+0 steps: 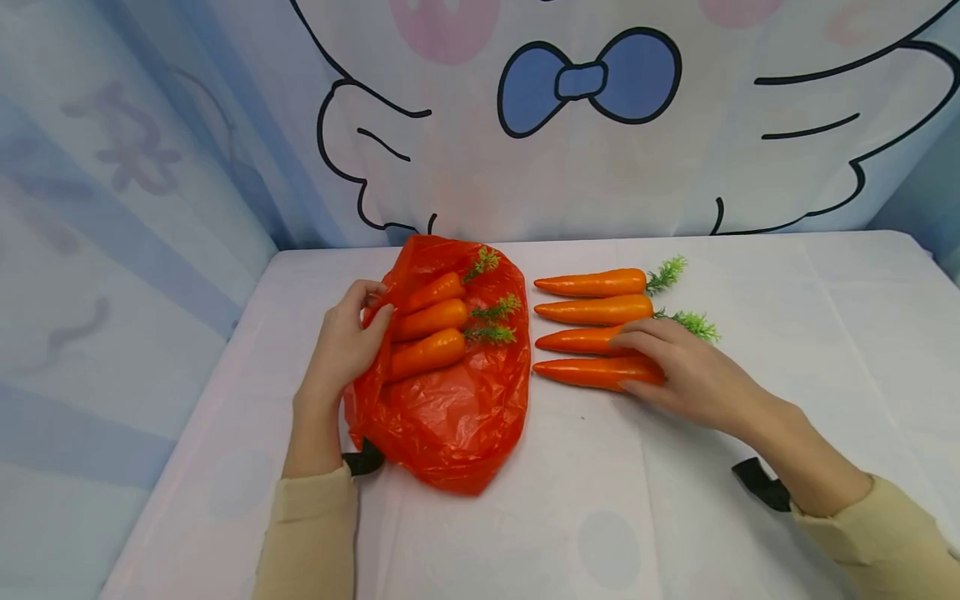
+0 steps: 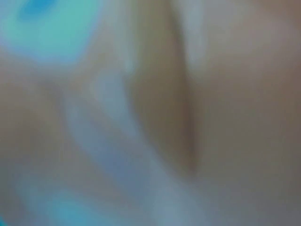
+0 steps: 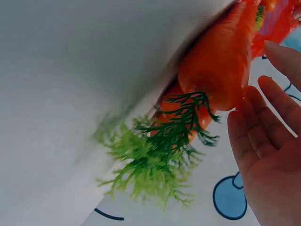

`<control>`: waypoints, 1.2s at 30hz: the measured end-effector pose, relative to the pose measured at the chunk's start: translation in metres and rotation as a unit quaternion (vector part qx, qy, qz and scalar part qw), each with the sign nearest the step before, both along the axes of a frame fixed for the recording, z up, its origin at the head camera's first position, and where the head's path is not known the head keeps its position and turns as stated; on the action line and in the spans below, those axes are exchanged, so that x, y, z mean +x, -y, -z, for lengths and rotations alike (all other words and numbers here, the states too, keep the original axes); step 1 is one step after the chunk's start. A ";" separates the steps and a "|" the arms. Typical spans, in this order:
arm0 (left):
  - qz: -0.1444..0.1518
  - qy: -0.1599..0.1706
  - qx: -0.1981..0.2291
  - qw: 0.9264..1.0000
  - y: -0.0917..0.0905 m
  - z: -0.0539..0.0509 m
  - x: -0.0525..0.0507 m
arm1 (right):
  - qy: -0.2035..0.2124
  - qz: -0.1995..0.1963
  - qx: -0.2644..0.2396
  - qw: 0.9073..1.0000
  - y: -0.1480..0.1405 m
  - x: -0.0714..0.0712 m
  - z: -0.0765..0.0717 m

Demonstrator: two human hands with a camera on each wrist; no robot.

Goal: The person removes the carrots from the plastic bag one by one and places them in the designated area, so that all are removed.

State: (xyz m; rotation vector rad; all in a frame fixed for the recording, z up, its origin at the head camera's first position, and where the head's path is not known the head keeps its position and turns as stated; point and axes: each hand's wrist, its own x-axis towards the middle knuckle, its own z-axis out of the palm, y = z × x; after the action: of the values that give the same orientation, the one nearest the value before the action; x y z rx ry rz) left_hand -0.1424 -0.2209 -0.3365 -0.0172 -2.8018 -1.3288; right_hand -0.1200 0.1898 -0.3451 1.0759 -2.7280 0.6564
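A red plastic bag (image 1: pixel 468 433) lies on the table with three orange toy carrots (image 1: pixel 429 353) on it, their leafy tops facing right. At the bag's left edge my left hand (image 1: pixel 347 337) pinches the plastic between thumb and fingers. To the right, several more carrots (image 1: pixel 588 312) lie in a column, tips pointing left. Over the nearest ones reaches my right hand (image 1: pixel 686 375), its fingers fairly straight. In the right wrist view a carrot (image 3: pixel 218 61) with green leaves lies beside the fingertips; whether they touch is unclear. The left wrist view is too blurred to read.
A white cloth covers the table (image 1: pixel 525 542). Behind it hangs a printed curtain (image 1: pixel 585 175) with a blue bow drawing, and more curtain runs along the left. Dark straps (image 1: pixel 761 483) show near both wrists.
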 end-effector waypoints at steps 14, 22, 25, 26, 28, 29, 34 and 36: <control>-0.001 -0.002 0.004 1.000 -0.001 0.000 0.000 | 0.091 0.015 -0.015 0.996 0.041 -0.008 -0.008; 0.000 -0.003 0.004 1.000 0.000 0.000 -0.001 | 0.082 -0.033 -0.054 0.995 0.073 -0.017 -0.009; 0.003 -0.008 0.003 1.000 -0.001 0.000 -0.001 | 0.078 -0.044 -0.053 0.995 0.084 -0.019 -0.010; 0.004 -0.009 0.003 1.000 -0.001 0.000 -0.001 | 0.079 -0.045 -0.052 0.995 0.088 -0.020 -0.011; 0.005 -0.011 0.003 1.000 -0.001 0.000 -0.001 | 0.079 -0.047 -0.048 0.995 0.095 -0.021 -0.012; 0.005 -0.011 0.003 1.000 -0.001 0.000 -0.001 | 0.079 -0.047 -0.045 0.995 0.099 -0.021 -0.013; 0.001 -0.007 0.006 1.000 -0.001 0.000 -0.001 | 0.091 -0.051 -0.048 0.993 0.118 -0.022 -0.014; 0.001 -0.005 0.006 1.000 0.000 0.000 0.000 | 0.097 -0.052 -0.051 0.993 0.126 -0.023 -0.014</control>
State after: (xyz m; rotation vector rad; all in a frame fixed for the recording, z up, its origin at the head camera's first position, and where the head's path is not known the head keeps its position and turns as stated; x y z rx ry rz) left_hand -0.1428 -0.2206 -0.3365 -0.0261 -2.7851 -1.3420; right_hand -0.1431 0.0642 -0.3312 1.1948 -2.7751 0.9536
